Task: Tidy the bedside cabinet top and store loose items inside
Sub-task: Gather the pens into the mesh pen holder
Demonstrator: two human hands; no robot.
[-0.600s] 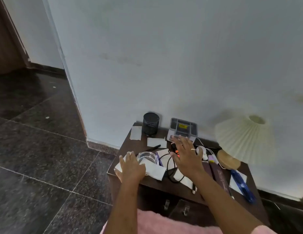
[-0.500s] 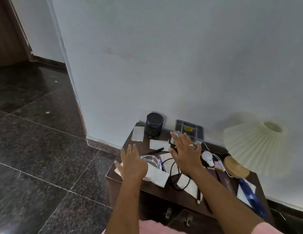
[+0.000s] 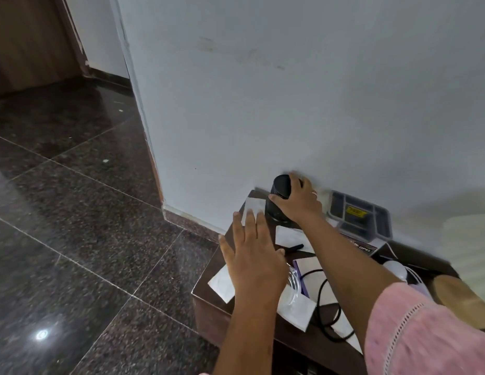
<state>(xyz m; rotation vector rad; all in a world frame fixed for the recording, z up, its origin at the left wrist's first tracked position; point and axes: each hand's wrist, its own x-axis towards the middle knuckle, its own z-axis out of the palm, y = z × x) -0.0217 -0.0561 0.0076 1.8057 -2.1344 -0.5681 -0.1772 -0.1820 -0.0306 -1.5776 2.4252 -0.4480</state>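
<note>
the right hand [image 3: 298, 205] reaches to the far left corner of the bedside cabinet [image 3: 209, 315], about 11 o'clock on its top. it grips the black mesh cup [image 3: 279, 189], with the thumb against the near side and the fingers curled over the rim and far side. the cup stands upright, close to the wall

the left hand [image 3: 252, 257] is flat, palm down, at roughly 9 o'clock of the top, with its fingers straight and slightly apart, holding nothing. whether it touches what lies beneath cannot be told

under its wrist a glass dish [image 3: 294, 289] sits on a white paper sheet [image 3: 222, 284] that overhangs the front left edge at about 8 o'clock. a small white slip [image 3: 253, 205] lies at the cup's 9 o'clock, just beside its base. another slip [image 3: 291, 235] lies at the cup's 6 o'clock, with a black pen [image 3: 293, 248] at its near edge. a black cable [image 3: 321, 299] loops over more papers near the middle of the top

at 1 o'clock a grey compartment tray [image 3: 360, 215] rests on a box by the wall. toward 3 o'clock there is a white rounded object [image 3: 395, 269] and a wooden lamp base [image 3: 463, 301], both blurred. a pink sleeve [image 3: 425, 334] covers the right forearm
</note>
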